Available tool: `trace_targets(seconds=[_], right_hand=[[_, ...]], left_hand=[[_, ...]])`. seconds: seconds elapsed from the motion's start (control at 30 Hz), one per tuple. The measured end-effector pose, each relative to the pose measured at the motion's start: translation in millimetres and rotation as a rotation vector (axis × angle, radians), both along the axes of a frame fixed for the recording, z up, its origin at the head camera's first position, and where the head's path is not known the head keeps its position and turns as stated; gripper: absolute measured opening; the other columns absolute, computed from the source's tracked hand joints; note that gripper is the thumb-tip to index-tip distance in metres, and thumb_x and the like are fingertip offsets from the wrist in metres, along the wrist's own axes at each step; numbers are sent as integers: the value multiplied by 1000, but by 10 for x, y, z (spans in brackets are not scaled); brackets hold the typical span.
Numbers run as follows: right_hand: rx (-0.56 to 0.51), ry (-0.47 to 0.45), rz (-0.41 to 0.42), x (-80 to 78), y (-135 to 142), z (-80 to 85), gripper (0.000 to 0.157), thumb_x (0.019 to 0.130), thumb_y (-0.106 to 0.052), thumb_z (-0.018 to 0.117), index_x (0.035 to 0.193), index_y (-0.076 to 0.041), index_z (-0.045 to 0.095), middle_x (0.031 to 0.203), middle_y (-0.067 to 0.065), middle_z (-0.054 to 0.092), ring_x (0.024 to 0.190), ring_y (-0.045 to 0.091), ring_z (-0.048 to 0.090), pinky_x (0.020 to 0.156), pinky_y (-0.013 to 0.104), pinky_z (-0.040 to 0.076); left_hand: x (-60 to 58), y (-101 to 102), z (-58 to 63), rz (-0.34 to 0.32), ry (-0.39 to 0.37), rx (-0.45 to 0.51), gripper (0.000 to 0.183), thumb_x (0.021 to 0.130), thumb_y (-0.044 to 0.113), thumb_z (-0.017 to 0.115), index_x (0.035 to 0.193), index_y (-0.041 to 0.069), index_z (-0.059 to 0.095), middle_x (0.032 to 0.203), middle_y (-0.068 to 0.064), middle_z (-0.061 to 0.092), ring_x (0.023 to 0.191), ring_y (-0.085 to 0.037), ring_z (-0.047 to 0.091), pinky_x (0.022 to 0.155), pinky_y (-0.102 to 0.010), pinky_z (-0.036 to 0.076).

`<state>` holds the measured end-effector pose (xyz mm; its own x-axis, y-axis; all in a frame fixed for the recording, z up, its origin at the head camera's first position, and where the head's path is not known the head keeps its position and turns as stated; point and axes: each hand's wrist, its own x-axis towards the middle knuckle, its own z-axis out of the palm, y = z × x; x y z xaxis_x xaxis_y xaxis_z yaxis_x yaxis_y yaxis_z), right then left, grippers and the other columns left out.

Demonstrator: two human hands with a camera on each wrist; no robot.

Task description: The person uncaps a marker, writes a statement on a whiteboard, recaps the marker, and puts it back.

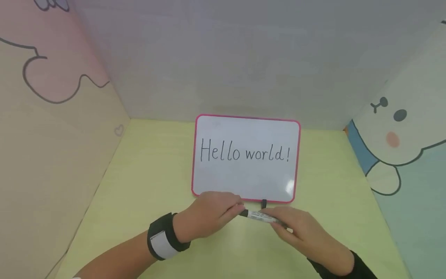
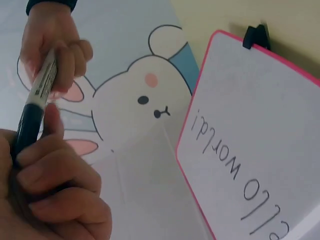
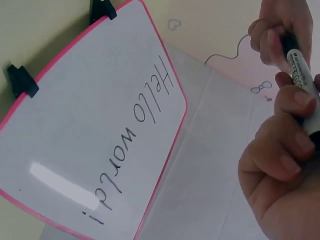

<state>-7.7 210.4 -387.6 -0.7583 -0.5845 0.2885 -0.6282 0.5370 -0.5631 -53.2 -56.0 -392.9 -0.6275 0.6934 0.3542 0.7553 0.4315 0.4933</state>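
A white-barrelled marker (image 1: 259, 216) with dark ends is held between both hands, in front of the whiteboard (image 1: 244, 178). My left hand (image 1: 209, 214) grips its dark cap end, and the cap meets the barrel with no visible gap. The right hand (image 1: 304, 234) holds the other end, thumb below and fingers above. In the left wrist view the marker (image 2: 44, 82) runs from the curled near fingers to the far hand. The marker (image 3: 299, 70) also shows in the right wrist view, partly covered by fingers. "Hello world!" is handwritten in black on the pink-framed board.
Black clips (image 3: 22, 81) sit on the board's lower edge; one clip (image 1: 263, 204) shows just beyond the right hand. The board leans at the back of a pale yellow tabletop (image 1: 156, 166). Walls with cartoon drawings (image 1: 397, 135) enclose the sides, and a plain wall (image 1: 237, 66) stands behind.
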Motion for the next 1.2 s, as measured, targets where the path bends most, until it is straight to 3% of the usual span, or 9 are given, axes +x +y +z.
trace_targets(seconds=[0.07,0.17,0.3,0.4,0.57,0.77,0.87,1.03,1.2], right_hand=[[-5,-23,-85,-5,99,-38,38,88,-6,59,124,-18,57,102,-14,57,81,0,51,64,23,48],[-23,-74,-290,-46,284,-94,34,93,-7,53,126,-13,54,94,-10,58,78,4,47,61,27,44],[42,-182,-597,-158,571,-195,31,100,-26,42,123,-7,50,90,1,63,61,11,37,52,29,33],[134,-239,-709,-255,753,-346,41,100,-33,40,124,0,46,95,12,61,57,15,38,48,30,34],[305,-256,-781,-395,940,-720,41,95,-20,50,118,14,47,92,21,52,66,22,47,49,31,39],[441,-415,-820,-539,1025,-1071,39,91,-14,51,113,18,47,77,16,51,61,21,47,48,33,40],[486,-432,-815,-582,1045,-1214,36,90,-13,52,108,17,48,76,15,49,63,22,47,51,35,41],[507,-425,-825,-623,1079,-1400,27,89,-12,51,98,13,50,73,13,47,62,23,45,50,35,40],[522,-400,-826,-639,1099,-1454,26,89,-16,55,92,9,50,71,12,45,59,22,44,46,35,38]], left_hand=[[-64,-105,28,54,-56,20,29,99,33,39,108,16,61,76,13,45,68,0,42,56,-16,36],[-160,-310,66,154,-100,65,42,98,34,42,135,15,48,90,11,48,81,-4,46,64,-22,42],[-268,-544,58,273,-78,83,52,96,33,46,143,13,35,118,2,49,107,-13,44,86,-35,43],[-310,-652,-5,356,-50,61,57,95,32,48,145,11,31,137,-5,39,123,-21,33,98,-46,34],[-338,-709,-170,438,-38,9,62,94,32,50,147,8,29,147,-10,26,132,-27,22,100,-55,26],[-306,-711,-253,454,-83,-27,58,94,33,50,145,9,36,150,-8,24,134,-29,18,101,-58,23],[-292,-711,-263,455,-85,-36,56,94,34,50,143,9,38,149,-8,25,134,-29,20,101,-57,24],[-274,-710,-276,462,-86,-57,57,94,33,51,144,9,37,149,-9,27,133,-27,21,102,-55,25],[-258,-717,-295,491,-104,-99,61,92,32,55,144,8,35,146,-13,31,132,-30,24,100,-57,26]])
